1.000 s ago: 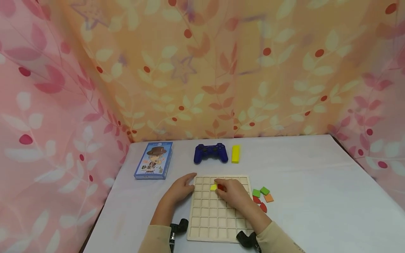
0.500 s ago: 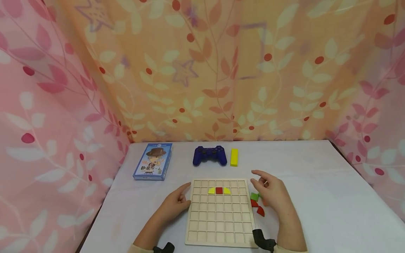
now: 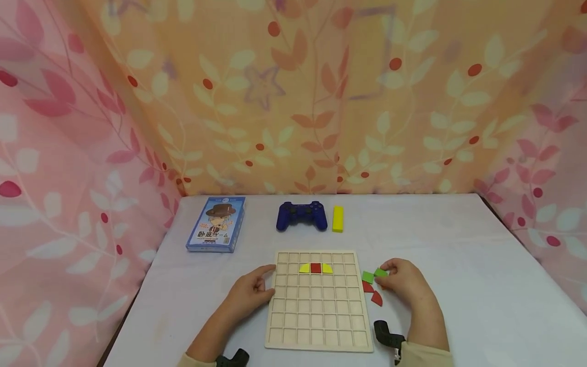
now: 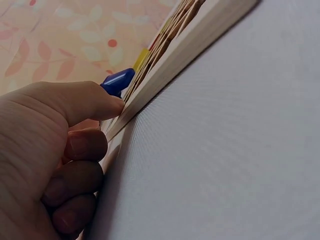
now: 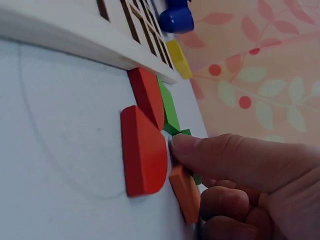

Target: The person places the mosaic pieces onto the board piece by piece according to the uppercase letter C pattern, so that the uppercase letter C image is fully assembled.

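A pale wooden grid board [image 3: 316, 306] lies on the table. In its second row a red square tile [image 3: 316, 268] sits between two yellow curved-edge tiles, one on the left [image 3: 304, 268] and one on the right [image 3: 327, 268]. My left hand [image 3: 245, 293] touches the board's left edge with thumb and index finger, the other fingers bent. To the right of the board, my right hand [image 3: 408, 283] pinches a green square tile [image 3: 379, 272] at table level. Near it lie another green tile [image 3: 368, 277], two red quarter-round tiles [image 5: 145, 155] and an orange tile [image 5: 185, 192], partly hidden in the head view.
Behind the board are a blue game controller [image 3: 301, 216], a yellow block [image 3: 338, 219] and, farther left, a blue card-game box [image 3: 216, 224]. Patterned cloth [image 3: 312, 102] hangs along the table's back and sides.
My right hand has let go of the red square tile in the board, moved right and down to the loose tiles, and taken hold of a green one. The left hand stays at the board's edge.
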Action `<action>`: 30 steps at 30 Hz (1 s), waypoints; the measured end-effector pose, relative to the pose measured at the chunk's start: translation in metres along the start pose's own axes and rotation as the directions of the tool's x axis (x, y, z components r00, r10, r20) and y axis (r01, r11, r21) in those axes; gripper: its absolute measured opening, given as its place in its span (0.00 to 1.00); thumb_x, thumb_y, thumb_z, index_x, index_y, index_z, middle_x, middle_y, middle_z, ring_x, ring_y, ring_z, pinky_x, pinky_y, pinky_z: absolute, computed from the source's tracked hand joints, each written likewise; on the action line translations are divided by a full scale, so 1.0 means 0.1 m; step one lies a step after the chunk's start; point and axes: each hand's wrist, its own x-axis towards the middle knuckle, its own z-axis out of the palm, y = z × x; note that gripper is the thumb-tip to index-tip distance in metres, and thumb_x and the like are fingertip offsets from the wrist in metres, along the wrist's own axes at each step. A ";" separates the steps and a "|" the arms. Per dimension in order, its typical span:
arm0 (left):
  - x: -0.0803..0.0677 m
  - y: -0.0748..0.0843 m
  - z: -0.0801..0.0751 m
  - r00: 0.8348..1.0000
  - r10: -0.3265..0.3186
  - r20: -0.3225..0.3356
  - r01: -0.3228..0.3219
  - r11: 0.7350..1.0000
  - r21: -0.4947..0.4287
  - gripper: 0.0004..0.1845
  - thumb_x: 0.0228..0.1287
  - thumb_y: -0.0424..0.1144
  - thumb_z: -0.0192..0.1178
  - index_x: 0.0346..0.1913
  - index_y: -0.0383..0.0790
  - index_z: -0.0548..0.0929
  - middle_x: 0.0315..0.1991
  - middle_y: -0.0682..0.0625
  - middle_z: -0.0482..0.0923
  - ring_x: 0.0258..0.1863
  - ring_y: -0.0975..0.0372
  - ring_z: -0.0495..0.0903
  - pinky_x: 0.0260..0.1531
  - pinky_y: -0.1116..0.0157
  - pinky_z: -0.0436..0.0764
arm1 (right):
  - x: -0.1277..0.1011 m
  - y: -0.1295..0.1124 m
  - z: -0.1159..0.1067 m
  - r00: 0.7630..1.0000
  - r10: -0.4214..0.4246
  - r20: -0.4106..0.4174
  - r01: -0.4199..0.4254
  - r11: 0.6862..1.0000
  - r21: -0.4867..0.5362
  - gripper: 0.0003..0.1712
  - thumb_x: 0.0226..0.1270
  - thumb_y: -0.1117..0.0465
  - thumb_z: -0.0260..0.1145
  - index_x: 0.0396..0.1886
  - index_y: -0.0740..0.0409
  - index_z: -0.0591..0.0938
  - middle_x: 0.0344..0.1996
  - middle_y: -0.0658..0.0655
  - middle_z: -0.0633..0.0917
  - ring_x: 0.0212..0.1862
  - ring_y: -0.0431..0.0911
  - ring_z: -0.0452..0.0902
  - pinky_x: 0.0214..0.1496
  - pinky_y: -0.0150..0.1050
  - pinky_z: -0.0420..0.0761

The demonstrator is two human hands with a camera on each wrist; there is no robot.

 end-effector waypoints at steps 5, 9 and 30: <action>0.00 0.07 -0.03 0.998 0.049 -0.036 -0.044 0.991 0.130 0.28 0.63 0.39 0.71 0.67 0.45 0.80 0.17 0.62 0.68 0.16 0.70 0.63 0.21 0.68 0.65 | -0.05 -0.18 -0.09 0.999 0.005 -0.033 -0.004 1.000 0.024 0.22 0.59 0.58 0.75 0.51 0.63 0.83 0.37 0.59 0.79 0.39 0.52 0.73 0.37 0.43 0.73; -0.01 0.10 0.01 0.994 0.103 -0.020 -0.095 0.961 0.259 0.25 0.67 0.42 0.67 0.66 0.45 0.82 0.15 0.64 0.64 0.14 0.72 0.60 0.18 0.69 0.61 | -0.17 -0.40 -0.22 0.994 -0.076 -0.083 0.080 0.996 0.040 0.23 0.62 0.57 0.76 0.55 0.60 0.83 0.42 0.60 0.80 0.43 0.53 0.74 0.37 0.43 0.75; -0.06 0.08 0.07 0.984 0.178 -0.024 -0.156 0.914 0.374 0.22 0.69 0.42 0.64 0.65 0.46 0.82 0.15 0.65 0.63 0.14 0.72 0.59 0.18 0.69 0.60 | -0.40 -1.31 0.69 0.881 -0.470 -0.051 0.468 0.883 -0.040 0.16 0.52 0.63 0.82 0.42 0.50 0.91 0.34 0.50 0.78 0.29 0.43 0.68 0.31 0.40 0.71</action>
